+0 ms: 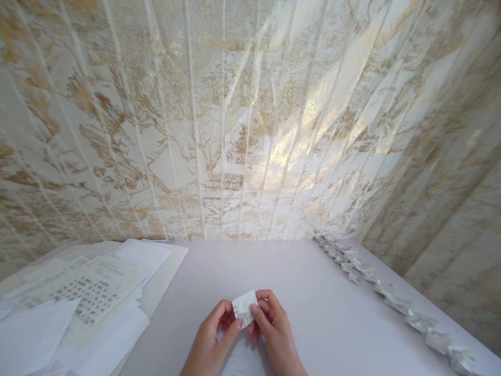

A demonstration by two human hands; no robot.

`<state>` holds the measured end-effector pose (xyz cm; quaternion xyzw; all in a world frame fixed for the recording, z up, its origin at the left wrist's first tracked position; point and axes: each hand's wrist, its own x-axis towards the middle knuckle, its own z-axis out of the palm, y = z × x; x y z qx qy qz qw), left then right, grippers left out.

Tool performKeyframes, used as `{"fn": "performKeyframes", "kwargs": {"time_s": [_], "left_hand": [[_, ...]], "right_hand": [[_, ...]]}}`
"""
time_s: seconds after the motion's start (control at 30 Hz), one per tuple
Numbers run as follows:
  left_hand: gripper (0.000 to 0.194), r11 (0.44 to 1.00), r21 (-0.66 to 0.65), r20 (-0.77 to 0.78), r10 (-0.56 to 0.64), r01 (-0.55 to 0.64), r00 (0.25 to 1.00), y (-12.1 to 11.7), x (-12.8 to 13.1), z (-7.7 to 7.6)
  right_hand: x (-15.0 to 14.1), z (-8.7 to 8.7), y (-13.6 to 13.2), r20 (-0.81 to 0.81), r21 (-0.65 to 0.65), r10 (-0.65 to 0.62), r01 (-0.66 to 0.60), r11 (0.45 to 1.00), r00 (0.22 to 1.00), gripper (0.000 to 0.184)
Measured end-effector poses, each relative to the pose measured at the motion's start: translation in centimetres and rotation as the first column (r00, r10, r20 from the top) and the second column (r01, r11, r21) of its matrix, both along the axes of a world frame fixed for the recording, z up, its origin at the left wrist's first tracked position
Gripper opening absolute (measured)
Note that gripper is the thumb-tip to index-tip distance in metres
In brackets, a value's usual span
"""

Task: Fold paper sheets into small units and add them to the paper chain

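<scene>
A small folded piece of paper (245, 304), white with some dark print near its lower edge, is held up between both hands just above the table, near its front. My left hand (216, 334) pinches its lower left corner between thumb and fingers. On the right side, my right hand (272, 326) grips the same paper, its thumb lying across the front and its fingers behind. The fingers at the back of the paper are partly hidden.
Loose sheets (97, 287), some printed, lie piled at the left of the pale table (242, 261). Several small folded paper pieces (420, 319) run in a line along the right edge. A wall with gold-patterned covering (235, 130) rises behind the table.
</scene>
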<state>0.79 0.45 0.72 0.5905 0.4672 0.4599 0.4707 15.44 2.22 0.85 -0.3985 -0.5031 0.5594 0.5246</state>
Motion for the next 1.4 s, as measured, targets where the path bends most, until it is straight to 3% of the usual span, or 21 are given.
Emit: {"fn": "performKeyframes", "kwargs": {"time_s": [0.13, 0.27, 0.37, 0.6, 0.77, 0.87, 0.93, 1.03, 1.17, 1.3, 1.4], "left_hand": [[0.036, 1.0, -0.008, -0.023, 0.014, -0.014, 1.0, 0.0, -0.2, -0.1], [0.033, 0.998, 0.011, -0.091, 0.058, -0.057, 0.994, 0.0, -0.4, 0.0], [0.026, 0.997, 0.044, -0.161, 0.071, -0.065, 0.984, 0.1, -0.5, 0.0], [0.006, 0.981, 0.185, -0.285, 0.106, -0.054, 0.953, -0.1, -0.5, 0.1], [0.015, 0.976, 0.215, -0.321, 0.067, 0.004, 0.945, -0.5, -0.2, 0.7], [0.011, 0.987, 0.159, -0.226, 0.03, 0.006, 0.974, -0.5, -0.1, 0.9], [0.005, 0.997, 0.082, -0.03, 0.004, -0.001, 1.0, -0.4, -0.1, 0.8], [0.018, 0.998, -0.06, 0.239, 0.029, -0.015, 0.971, -0.1, -0.1, 0.7], [0.026, 0.986, -0.159, 0.298, 0.095, -0.049, 0.95, 0.2, -0.3, 0.6], [0.038, 0.964, -0.256, 0.355, 0.167, -0.076, 0.92, 0.2, -0.5, 0.5], [0.041, 0.974, -0.206, 0.348, 0.159, -0.09, 0.924, 0.3, -0.4, 0.2]], "right_hand": [[0.0, -0.1, -0.2, 0.049, 0.027, 0.057, -0.058, 0.998, 0.997, 0.047], [0.2, -0.2, -0.7, 0.204, 0.16, 0.022, -0.055, 0.986, 0.979, 0.042], [0.4, -0.4, -0.8, 0.266, 0.187, 0.026, -0.078, 0.979, 0.964, 0.042], [0.4, -0.8, -0.9, 0.266, 0.203, 0.041, -0.098, 0.974, 0.963, 0.043], [0.2, -0.2, -0.8, 0.183, 0.161, 0.088, -0.118, 0.98, 0.979, 0.045], [0.3, 0.1, -0.8, 0.156, 0.187, 0.108, -0.137, 0.973, 0.982, 0.039], [0.4, 0.3, -0.9, 0.165, 0.26, 0.086, -0.127, 0.957, 0.983, 0.033], [0.6, 0.5, -0.9, 0.173, 0.357, 0.052, -0.112, 0.927, 0.984, 0.022], [0.8, 0.5, -0.8, 0.201, 0.372, 0.003, -0.079, 0.925, 0.98, 0.009], [0.7, 0.6, -0.8, 0.247, 0.379, -0.007, -0.089, 0.921, 0.969, 0.021], [0.6, 0.7, -0.8, 0.274, 0.388, -0.015, -0.096, 0.916, 0.962, 0.028]]}}
